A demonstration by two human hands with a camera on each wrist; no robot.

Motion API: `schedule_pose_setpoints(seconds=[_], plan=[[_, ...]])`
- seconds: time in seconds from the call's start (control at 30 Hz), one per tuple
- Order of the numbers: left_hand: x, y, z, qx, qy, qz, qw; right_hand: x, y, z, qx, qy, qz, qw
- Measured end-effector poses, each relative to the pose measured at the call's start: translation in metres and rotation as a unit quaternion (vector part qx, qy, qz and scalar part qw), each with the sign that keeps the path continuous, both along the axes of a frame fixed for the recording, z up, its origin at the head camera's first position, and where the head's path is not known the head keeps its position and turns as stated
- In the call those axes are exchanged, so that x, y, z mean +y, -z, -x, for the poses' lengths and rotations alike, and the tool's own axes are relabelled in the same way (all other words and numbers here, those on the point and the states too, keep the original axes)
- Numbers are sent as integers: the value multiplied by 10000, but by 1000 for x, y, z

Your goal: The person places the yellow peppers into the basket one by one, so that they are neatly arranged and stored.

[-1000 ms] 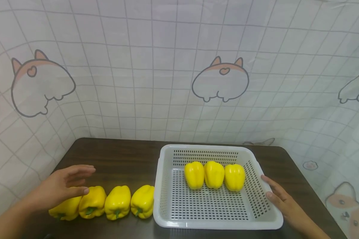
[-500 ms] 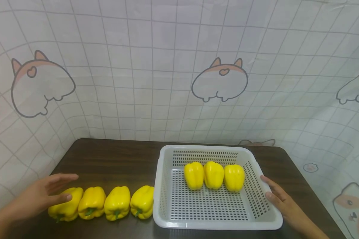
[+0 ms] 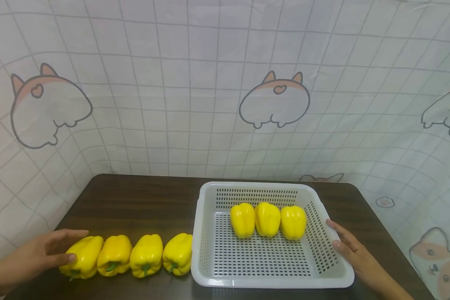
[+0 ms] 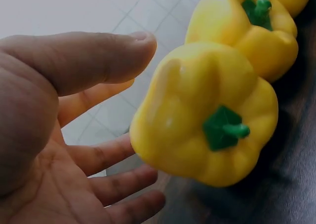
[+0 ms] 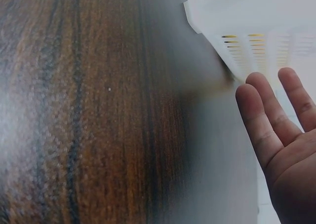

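A rectangular white perforated basket (image 3: 273,282) holds three yellow bell peppers (image 3: 268,219); four matching peppers (image 3: 146,255) lie left on the brown counter (image 3: 150,204). Fingers apart, the left hand (image 3: 41,252) flanks the leftmost pepper (image 3: 83,258), the right hand (image 3: 354,252) the basket.

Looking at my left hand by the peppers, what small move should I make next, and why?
Probably curl your left hand around the leftmost yellow pepper, since it's spread beside that pepper, not wrapped round it. There's room in the basket in front of its three peppers, and your right hand is at the basket's right side.
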State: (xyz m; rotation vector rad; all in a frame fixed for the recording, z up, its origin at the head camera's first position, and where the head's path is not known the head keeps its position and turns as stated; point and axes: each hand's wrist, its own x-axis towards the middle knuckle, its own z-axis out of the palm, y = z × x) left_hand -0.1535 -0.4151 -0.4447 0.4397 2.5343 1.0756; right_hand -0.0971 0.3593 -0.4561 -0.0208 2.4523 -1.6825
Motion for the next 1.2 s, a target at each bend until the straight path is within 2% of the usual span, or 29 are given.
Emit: schedule_pose_setpoints(seconds=[0.17, 0.27, 0.43, 0.67, 0.83, 0.93, 1.0, 1.07, 1.2], plan=[[-7, 3, 1, -614, 4, -81, 9981, 1, 0, 0, 70, -54, 27, 10000], [-10, 7, 1, -733, 25, -54, 9973, 1, 0, -1, 124, -91, 80, 9998], [-13, 12, 4, -863, 267, -494, 9947, 1, 0, -1, 164, -131, 80, 9997], [-15, 20, 3, -662, 717, -1096, 9892, 0, -1, -2, 136, -110, 67, 9998], [-15, 25, 4, -681, 829, -1409, 9842, -2, -3, -2, 62, -64, 22, 10000], [-15, 26, 3, -497, 755, -1253, 9880, -2, -4, -2, 33, -48, 27, 10000], [-16, 25, 2, -236, 643, -982, 9928, -2, -4, -2, -35, 18, 34, 10000], [-15, 23, 0, 89, 483, -666, 9966, -2, -4, -2, -50, 24, 21, 10000], [-11, 14, -3, 485, 79, -157, 9987, -2, -4, -3, 30, -19, 38, 10000]])
